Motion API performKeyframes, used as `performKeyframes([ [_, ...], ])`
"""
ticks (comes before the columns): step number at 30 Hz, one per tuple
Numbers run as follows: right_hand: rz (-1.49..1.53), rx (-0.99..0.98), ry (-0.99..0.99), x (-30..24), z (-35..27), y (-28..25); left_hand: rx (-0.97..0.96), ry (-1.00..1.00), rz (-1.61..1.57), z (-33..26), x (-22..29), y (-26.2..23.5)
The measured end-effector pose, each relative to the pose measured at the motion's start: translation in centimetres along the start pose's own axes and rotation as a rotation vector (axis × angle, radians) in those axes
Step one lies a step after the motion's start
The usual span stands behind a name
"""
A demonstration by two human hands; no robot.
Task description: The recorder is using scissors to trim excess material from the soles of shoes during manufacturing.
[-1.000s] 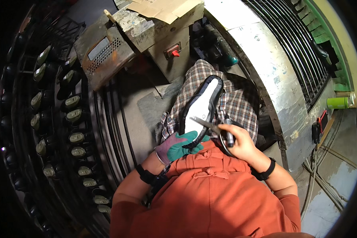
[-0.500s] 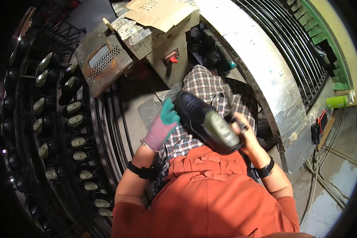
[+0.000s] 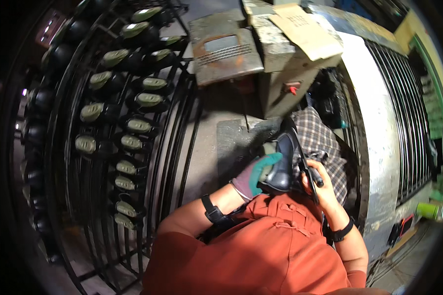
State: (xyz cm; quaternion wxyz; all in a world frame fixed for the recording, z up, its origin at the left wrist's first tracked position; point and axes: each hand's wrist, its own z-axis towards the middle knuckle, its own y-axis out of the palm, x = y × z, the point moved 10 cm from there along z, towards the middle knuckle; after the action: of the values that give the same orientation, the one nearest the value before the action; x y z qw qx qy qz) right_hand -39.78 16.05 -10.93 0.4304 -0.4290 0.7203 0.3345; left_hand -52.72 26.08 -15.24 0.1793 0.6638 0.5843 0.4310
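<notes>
A black shoe (image 3: 282, 164) with an olive-green insert is held over my lap, tilted on its side. My left hand (image 3: 260, 173), in a pinkish-grey glove with green fingers, is wrapped round the olive side of the shoe, thumb lying on the black upper. On the shoe's other side my bare right hand (image 3: 321, 183) has its fingers closed round a dark tool with a black handle (image 3: 319, 180). A long thin dark edge runs beside the shoe there; whether it is part of the tool or of the shoe, I cannot tell.
Racks of black bars (image 3: 179, 142) at the left carry several similar shoes (image 3: 140, 125). Ahead stands a worn metal machine (image 3: 285, 88) with a red switch and a cardboard sheet (image 3: 305, 30). To the right is a metal counter (image 3: 379, 118) with a barred section and a green cup (image 3: 428, 210).
My view has swung left. The shoe has turned from olive side up onto its side, and my left hand, apart from it with fingers spread before, now grips it.
</notes>
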Motion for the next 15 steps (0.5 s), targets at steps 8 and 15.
performKeyframes([
  [8,-0.179,0.266,0.021,1.8,-0.8,-5.2,0.442,0.599,-0.238,-4.9,9.6,-20.7],
  [15,-0.124,0.428,0.098,3.9,-3.6,-9.5,1.794,0.617,-0.053,-22.6,8.7,-47.8],
])
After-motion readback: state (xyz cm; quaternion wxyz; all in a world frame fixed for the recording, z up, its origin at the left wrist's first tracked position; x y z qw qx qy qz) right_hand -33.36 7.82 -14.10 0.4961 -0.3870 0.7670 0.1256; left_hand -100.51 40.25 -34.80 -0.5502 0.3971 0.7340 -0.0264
